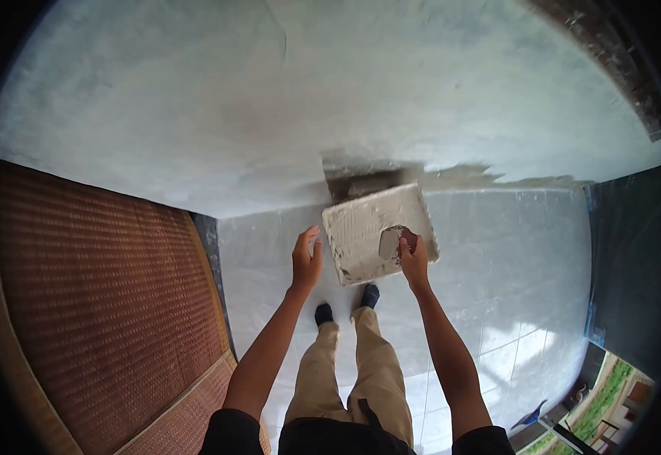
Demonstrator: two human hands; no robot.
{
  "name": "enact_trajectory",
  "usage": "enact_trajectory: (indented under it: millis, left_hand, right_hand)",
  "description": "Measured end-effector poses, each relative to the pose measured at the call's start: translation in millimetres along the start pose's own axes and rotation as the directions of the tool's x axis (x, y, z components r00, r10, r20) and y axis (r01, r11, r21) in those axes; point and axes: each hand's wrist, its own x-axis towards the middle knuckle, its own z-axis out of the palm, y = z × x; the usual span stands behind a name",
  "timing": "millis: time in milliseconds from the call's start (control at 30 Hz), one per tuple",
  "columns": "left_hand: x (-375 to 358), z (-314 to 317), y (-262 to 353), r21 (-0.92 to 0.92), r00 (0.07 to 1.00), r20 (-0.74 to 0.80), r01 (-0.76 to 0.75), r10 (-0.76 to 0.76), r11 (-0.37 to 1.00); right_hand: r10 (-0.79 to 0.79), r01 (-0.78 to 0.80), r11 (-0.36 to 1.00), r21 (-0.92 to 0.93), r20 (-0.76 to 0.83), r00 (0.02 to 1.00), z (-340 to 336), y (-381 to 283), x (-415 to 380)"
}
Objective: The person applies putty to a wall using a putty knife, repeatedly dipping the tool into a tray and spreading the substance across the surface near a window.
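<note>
My right hand (pixel 414 256) is closed round the dark reddish grip of a plaster-smeared scraper (pixel 389 244). Its flat pale blade is over a rectangular tray (pixel 338 262) coated with beige plaster; whether the blade touches the tray cannot be told. Just left of the tray's edge is my left hand (pixel 307 256), fingers stretched forward and thumb apart, with nothing in it. Beyond the tray rises a pale wall (pixel 217 114), with a darker damp-looking patch (pixel 459 176) along its foot.
A brown woven panel in a wooden frame (pixel 103 303) stands at the left. Pale sheeting or tiles cover the floor (pixel 497 258). My feet (pixel 371 296) are just below the tray. A dark panel (pixel 634 258) is at the right, with an opening to grass (pixel 611 394) below it.
</note>
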Motion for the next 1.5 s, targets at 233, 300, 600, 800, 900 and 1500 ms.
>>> enact_trajectory:
  millis: [233,300,600,800,900,1500]
  left_hand:
    - [-56,41,-90,-0.1,0.984,0.066,0.171,-0.165,0.98]
    - [-56,54,-110,-0.165,0.981,0.024,0.194,-0.193,0.967]
    - [-36,105,-162,-0.173,0.953,-0.047,0.288,-0.3,0.942]
    - [-37,116,-180,-0.198,0.945,-0.054,0.305,-0.321,0.932]
    - [-42,116,-185,-0.224,0.928,-0.04,0.353,-0.37,0.908]
    - [-57,117,-194,-0.439,0.875,0.027,0.445,-0.484,0.78]
  right_hand:
    - [-0.033,0.031,0.977,-0.209,-0.003,0.999,15,68,-11]
    - [-0.092,0.092,0.961,-0.261,0.011,0.996,19,75,7]
    - [-0.453,0.478,0.781,-0.403,0.161,0.877,62,84,96]
    - [-0.423,0.54,0.6,-0.59,0.339,0.84,87,87,121]
    - [-0.401,0.549,0.553,-0.627,0.378,0.835,93,92,124]
    - [-0.409,0.583,0.472,-0.661,0.422,0.809,105,100,108]
